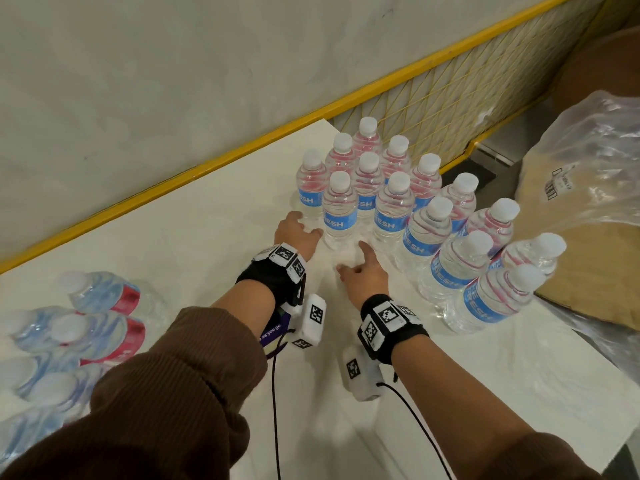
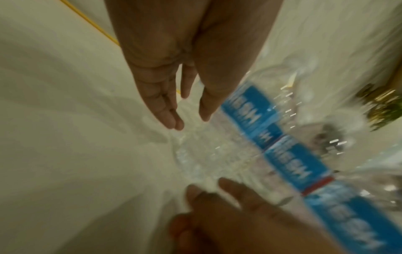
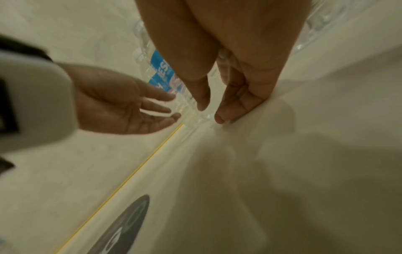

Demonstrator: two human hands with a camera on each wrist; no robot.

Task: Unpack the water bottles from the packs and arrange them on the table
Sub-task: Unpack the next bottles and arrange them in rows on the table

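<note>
Right hand (image 1: 363, 271) and left hand (image 1: 298, 230), both empty with fingers relaxed, flanked the nearest upright bottle (image 1: 339, 209) on the white table (image 1: 485, 375), seemingly aligning it; behind stood the arranged cluster; an unopened pack (image 1: 69, 341) waited alongside.

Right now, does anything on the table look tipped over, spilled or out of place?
Nothing stands out. The unpacked bottles stand upright, capped, in a group on the table. Both hands, left and right, are open beside the front bottle. The wrapped pack lies at the left.
</note>
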